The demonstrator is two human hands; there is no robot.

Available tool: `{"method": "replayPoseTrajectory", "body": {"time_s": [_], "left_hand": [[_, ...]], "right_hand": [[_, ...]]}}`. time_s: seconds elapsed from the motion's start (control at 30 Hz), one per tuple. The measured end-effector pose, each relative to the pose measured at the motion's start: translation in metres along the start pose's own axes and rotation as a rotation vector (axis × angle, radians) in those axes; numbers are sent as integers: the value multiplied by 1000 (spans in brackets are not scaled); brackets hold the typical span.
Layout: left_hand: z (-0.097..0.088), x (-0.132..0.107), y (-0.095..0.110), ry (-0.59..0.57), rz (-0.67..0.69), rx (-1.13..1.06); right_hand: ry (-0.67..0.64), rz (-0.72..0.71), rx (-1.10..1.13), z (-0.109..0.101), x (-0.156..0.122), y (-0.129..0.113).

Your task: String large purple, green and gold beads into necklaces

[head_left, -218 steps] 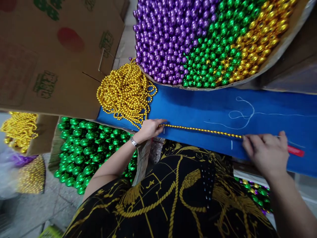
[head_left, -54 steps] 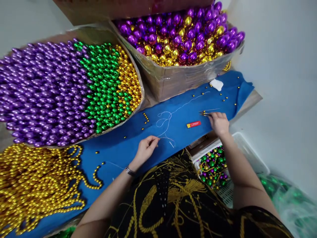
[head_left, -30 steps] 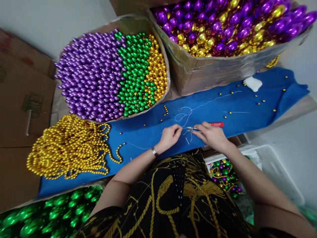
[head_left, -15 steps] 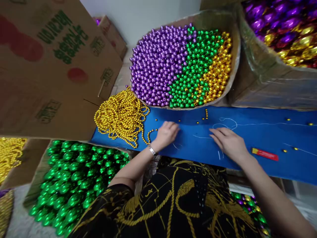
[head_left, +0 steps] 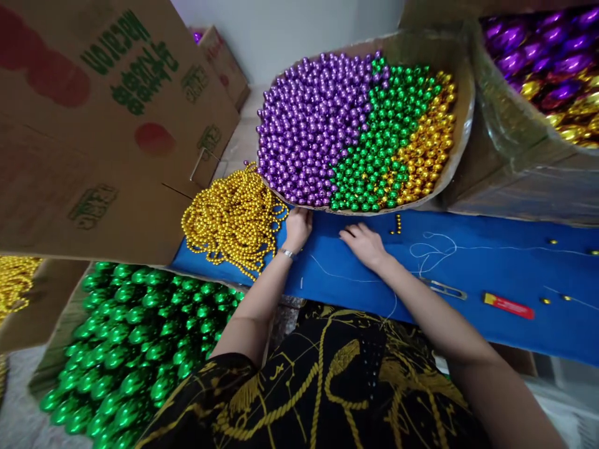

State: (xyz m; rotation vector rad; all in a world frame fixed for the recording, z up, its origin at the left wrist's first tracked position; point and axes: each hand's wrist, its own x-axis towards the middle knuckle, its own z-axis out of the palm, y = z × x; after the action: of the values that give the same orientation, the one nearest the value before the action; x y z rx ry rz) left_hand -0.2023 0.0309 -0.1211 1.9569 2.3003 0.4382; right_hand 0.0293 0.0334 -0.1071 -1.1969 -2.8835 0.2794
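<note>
While the left hand (head_left: pixel 298 228) reached to the front rim of the large box (head_left: pixel 462 140), its fingers were drawn close together, and their tips were hidden, so I couldn't tell whether they gripped anything. Just beside its wrist, the heap of gold bead strings (head_left: pixel 233 215) spread over the left end of the blue cloth (head_left: pixel 327 290). The right hand (head_left: pixel 365 244) lay low over the cloth, palm down with fingers loosely bent; whether it pinched a bead was too small to make out. Between the forearms ran a pale thread (head_left: pixel 328 273), slack and curving. Metal snips (head_left: pixel 447 290) (seemingly partly covered by the right forearm) lay near a red-and-yellow lighter (head_left: pixel 509 306). Past the right hand, a short row of gold beads (head_left: pixel 399 224) sat below the box, which held purple beads (head_left: pixel 311 128), green beads (head_left: pixel 369 174) and larger gold beads (head_left: pixel 428 146) in bands.
</note>
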Motion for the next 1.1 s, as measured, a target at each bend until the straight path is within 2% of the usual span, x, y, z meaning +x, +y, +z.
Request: {"method": "replayPoseTrajectory", "body": {"time_s": [0.13, 0.23, 0.33, 0.43, 0.53, 0.77, 0.87, 0.97, 1.03, 1.1], "left_hand": [[14, 19, 5, -29, 16, -6], [18, 21, 5, -82, 47, 0], [15, 18, 2, -100, 78, 8], [9, 14, -4, -97, 103, 19], [7, 16, -9, -93, 106, 27], [14, 21, -2, -74, 99, 1], [7, 14, -2, -43, 83, -29], [-9, 2, -12, -34, 61, -97], [-21, -8, -23, -64, 40, -161], [-31, -19, -34, -118, 28, -201]], "right_hand": [[-32, -28, 4, 4, 15, -10], [-33, -23, 21, 5, 7, -5], [-4, 18, 36, 2, -14, 11], [43, 130, 17, -3, -35, 37], [56, 230, -13, -3, -44, 56], [92, 217, 9, 7, -42, 49], [154, 261, 28, 8, -46, 63], [296, 390, 62, 10, -44, 85], [369, 445, 82, 15, -37, 95], [389, 438, 87, 20, -29, 98]]}}
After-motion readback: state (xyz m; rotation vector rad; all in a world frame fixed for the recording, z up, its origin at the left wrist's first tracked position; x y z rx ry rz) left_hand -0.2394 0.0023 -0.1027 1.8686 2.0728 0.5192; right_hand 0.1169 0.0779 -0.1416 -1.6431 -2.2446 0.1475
